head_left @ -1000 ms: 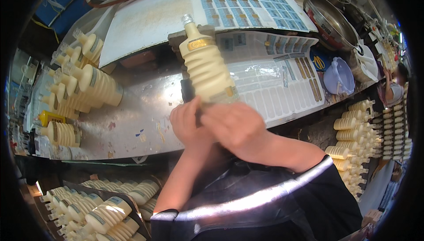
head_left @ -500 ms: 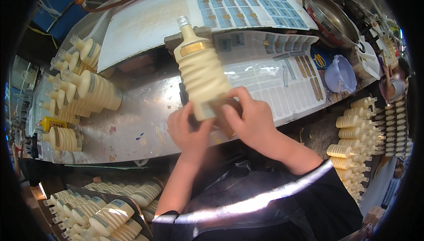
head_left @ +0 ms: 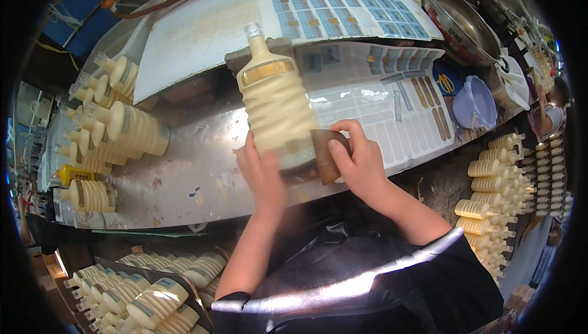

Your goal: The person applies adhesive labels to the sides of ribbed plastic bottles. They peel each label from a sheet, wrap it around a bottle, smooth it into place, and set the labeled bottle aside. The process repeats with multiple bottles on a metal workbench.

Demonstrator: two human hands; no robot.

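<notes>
A cream, ridged bottle [head_left: 275, 104] with a clear cap and a gold band label lies before me, neck pointing away over a dark grey support [head_left: 234, 60]. Near its base is a pale greenish label [head_left: 295, 150]. My left hand [head_left: 262, 175], partly blurred, grips the bottle's lower left side. In my right hand [head_left: 362, 159] is a brown, flat scraper-like piece [head_left: 327, 156], pinched between thumb and fingers. Its edge meets the bottle's lower right side. Right of the bottle lies a translucent label sheet [head_left: 392, 132] with several brown and blue strips left on it.
More cream bottles [head_left: 138, 129] stand at the left of the metal table [head_left: 177, 181]. Others fill a crate [head_left: 153, 300] at lower left and a stack [head_left: 484, 211] at right. Blue label sheets [head_left: 343, 12] lie on the white board [head_left: 202, 31]. A purple bucket [head_left: 474, 104] stands near a large pan [head_left: 459, 22].
My right hand has moved slightly right and down, bringing the brown piece to the bottle's lower right side. My left hand has shifted up the left side, and the greenish label now shows.
</notes>
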